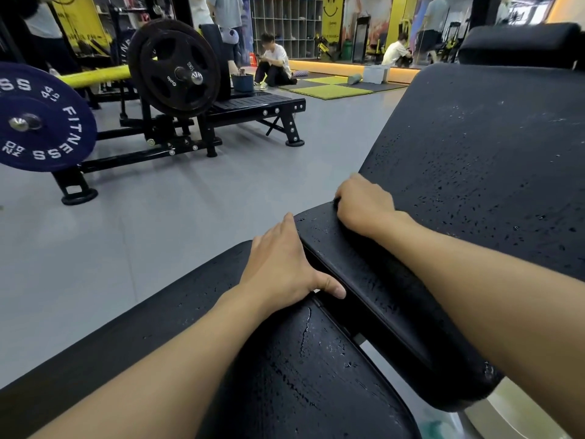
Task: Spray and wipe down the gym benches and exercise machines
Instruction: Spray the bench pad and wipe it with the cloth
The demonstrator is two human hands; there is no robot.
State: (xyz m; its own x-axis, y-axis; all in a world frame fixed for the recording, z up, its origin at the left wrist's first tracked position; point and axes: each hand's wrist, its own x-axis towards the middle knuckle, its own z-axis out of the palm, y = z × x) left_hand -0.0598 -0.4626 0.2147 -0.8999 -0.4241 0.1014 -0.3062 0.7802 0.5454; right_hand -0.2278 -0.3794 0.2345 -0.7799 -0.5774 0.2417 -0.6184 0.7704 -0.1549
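Black bench (pixel 474 153) looks sprayed, unwiped; your left hand (pixel 281 264) rests flat, right hand (pixel 364 204) grips the pad (pixel 380 280) end.

The bench (pixel 177 302) is showing three black pads, all glistening with spray droplets (pixel 459 172). The seat pad (pixel 294 375) is lying nearest and flat, with a wet streak (pixel 305 327) running down near its far edge. Just beyond it a narrow middle pad (pixel 389 299) is stretching across the bench, a slim gap separating the two. The back pad (pixel 490 147) is rising behind, tilted, with beads spreading across it.
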